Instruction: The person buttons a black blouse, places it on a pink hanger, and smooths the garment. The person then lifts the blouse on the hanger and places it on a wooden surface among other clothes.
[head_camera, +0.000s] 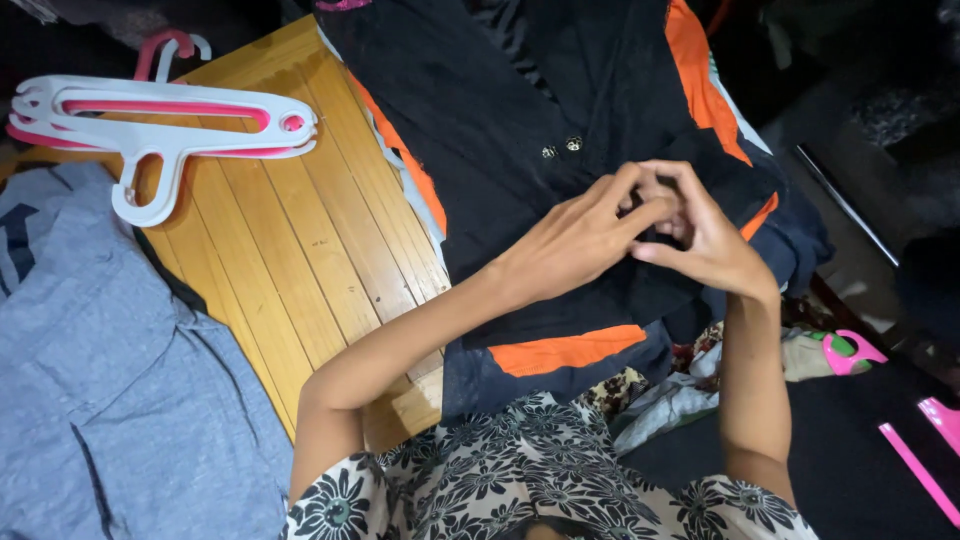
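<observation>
Left hand (570, 240) and right hand (700, 240) meet over black garment with orange stripes (520, 130), fingers pinched shut on fabric fold near two metal snaps (561, 148). Garment lies half on wooden tabletop (300, 230). White-pink hangers (160, 125) stacked far left corner. Grey shirt (100, 370) beside, left.

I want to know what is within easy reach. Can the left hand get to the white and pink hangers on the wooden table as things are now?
Probably yes. The left hand is busy on the black garment, but bare wooden table lies between it and the hangers, with nothing blocking the way.
</observation>
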